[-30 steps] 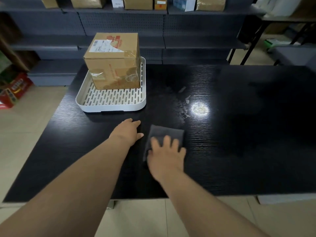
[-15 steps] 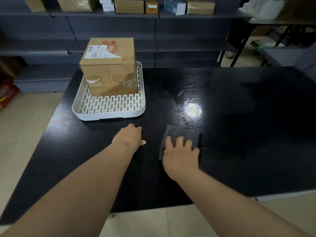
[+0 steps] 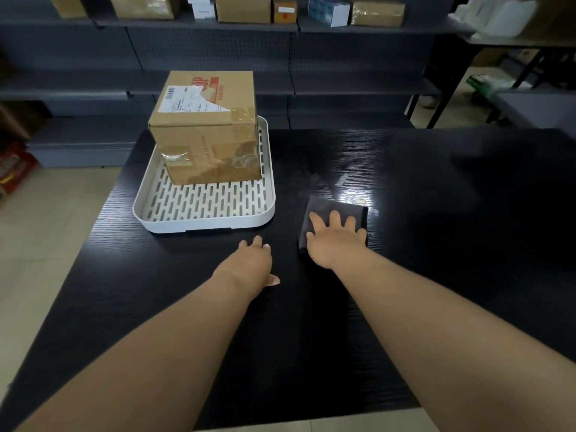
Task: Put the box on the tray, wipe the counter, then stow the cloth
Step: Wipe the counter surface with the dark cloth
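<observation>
A taped cardboard box [image 3: 208, 129] stands on the far half of a white slotted tray [image 3: 205, 213] at the left back of the black counter [image 3: 436, 244]. A folded dark grey cloth [image 3: 324, 207] lies flat on the counter just right of the tray. My right hand [image 3: 335, 241] presses flat on the cloth with fingers spread, covering its near half. My left hand [image 3: 249, 266] rests palm down on the bare counter in front of the tray, holding nothing. A smeared wet patch [image 3: 330, 182] and a bright light reflection lie just beyond the cloth.
Grey shelving [image 3: 218, 51] with several boxes runs behind the counter. A dark table frame [image 3: 452, 79] stands at the back right. Red packages [image 3: 12, 169] sit on the tiled floor at the left. The counter's near edge crosses the bottom of the view.
My right hand has pushed the cloth away from me and to the right, toward the wet patch. My left hand has stayed resting on the counter.
</observation>
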### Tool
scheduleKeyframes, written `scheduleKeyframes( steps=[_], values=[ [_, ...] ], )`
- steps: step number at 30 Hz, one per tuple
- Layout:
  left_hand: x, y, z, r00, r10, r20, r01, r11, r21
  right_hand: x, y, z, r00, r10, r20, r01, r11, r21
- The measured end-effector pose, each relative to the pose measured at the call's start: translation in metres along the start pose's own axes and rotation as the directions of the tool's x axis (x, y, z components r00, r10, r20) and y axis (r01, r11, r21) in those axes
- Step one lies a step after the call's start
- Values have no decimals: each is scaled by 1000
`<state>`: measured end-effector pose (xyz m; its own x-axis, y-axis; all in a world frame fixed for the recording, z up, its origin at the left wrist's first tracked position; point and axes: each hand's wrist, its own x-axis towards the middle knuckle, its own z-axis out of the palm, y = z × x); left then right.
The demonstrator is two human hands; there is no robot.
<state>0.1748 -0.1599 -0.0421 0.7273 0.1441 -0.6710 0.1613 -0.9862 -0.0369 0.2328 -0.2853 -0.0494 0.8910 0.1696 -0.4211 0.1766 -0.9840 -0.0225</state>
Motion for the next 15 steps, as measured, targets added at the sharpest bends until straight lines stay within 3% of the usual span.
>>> scheduleKeyframes(
  steps=[6,11,13,15],
  values=[
    [-2,0,-3,1000,15,27,-14,1000,-23,38,1,-20,998,23,50,-26,997,66],
    [-2,-1,-3,999,24,27,-23,1000,-21,33,-11,-13,998,59,31,-59,998,17],
    [-2,-2,-4,1000,24,20,-24,1000,-2,15,-15,-7,1000,-19,15,19,1000,-4],
    [-4,-3,-3,999,35,10,-36,999,5,-10,-5,5,982,-190,13,190,980,-55]
  ],
)
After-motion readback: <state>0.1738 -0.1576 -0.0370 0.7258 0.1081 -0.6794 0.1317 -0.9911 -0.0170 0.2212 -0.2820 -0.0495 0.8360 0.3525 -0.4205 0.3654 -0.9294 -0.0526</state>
